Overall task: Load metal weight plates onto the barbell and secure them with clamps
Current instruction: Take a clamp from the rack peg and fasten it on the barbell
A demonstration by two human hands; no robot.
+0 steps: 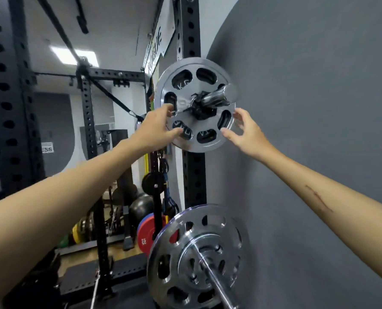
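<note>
A silver metal weight plate (210,143) with oval holes sits on the chrome barbell sleeve (221,95) at upper centre. A black clamp (200,105) is on the sleeve against the plate. My left hand (156,128) rests on the plate's left face, with fingertips at its holes. My right hand (244,131) is at the plate's right rim, fingers spread and touching or nearly touching the edge. Neither hand clearly grips the plate.
A second silver plate (174,253) hangs on a lower chrome bar (216,284) at bottom centre. The black rack upright (191,32) stands behind the plates. A grey wall (319,108) fills the right. A red 25 plate (146,237), balls and other plates lie lower left.
</note>
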